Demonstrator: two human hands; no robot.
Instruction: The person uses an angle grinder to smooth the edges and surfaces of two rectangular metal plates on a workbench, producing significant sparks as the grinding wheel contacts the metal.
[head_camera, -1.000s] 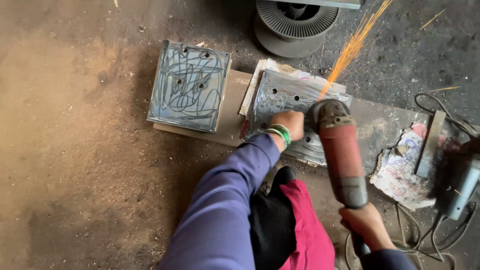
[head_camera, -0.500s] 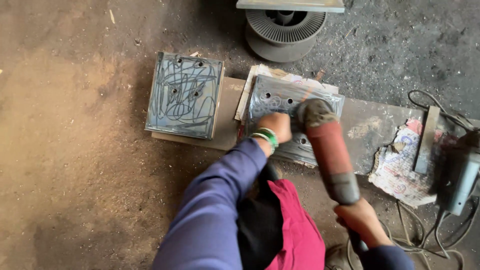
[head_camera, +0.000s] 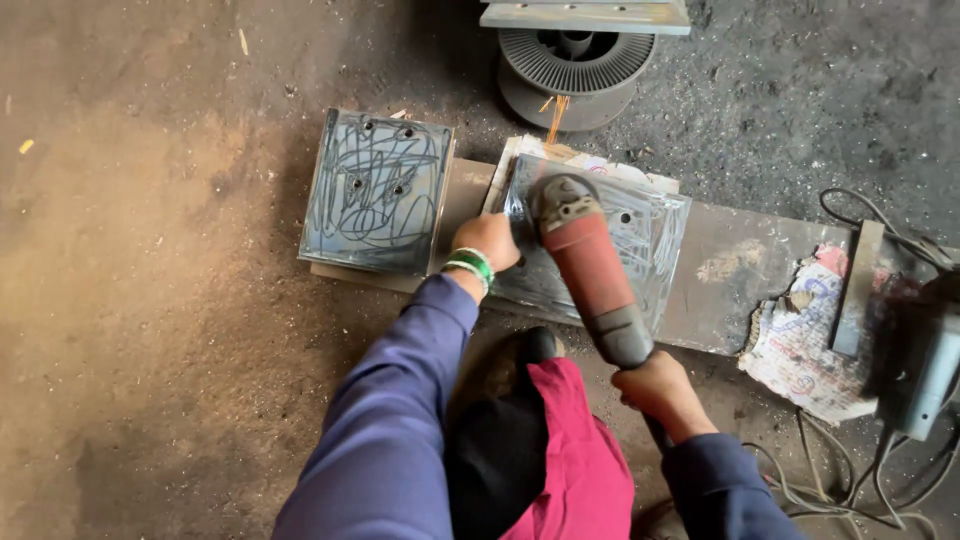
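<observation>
My right hand (head_camera: 660, 390) grips the rear handle of a red angle grinder (head_camera: 585, 265). My left hand (head_camera: 490, 240), with green bangles at the wrist, holds the grinder near its head. The grinder's disc presses on a square steel plate (head_camera: 650, 240) with holes, lying on a long flat metal slab (head_camera: 740, 280). A few orange sparks (head_camera: 555, 118) fly off toward the far side. A second square steel plate (head_camera: 375, 190) with swirling grind marks lies to the left.
A spool of wire (head_camera: 575, 70) stands behind the plates under a metal bar (head_camera: 585, 15). Torn paper (head_camera: 800, 340), a metal strip (head_camera: 858, 285), another power tool (head_camera: 925, 370) and cables (head_camera: 860, 480) lie at the right. The ground is dirt.
The grinder has shifted left across the plate. The strong spray of sparks seen a second ago stopped, and a small spray now shows at the plate's far edge.
</observation>
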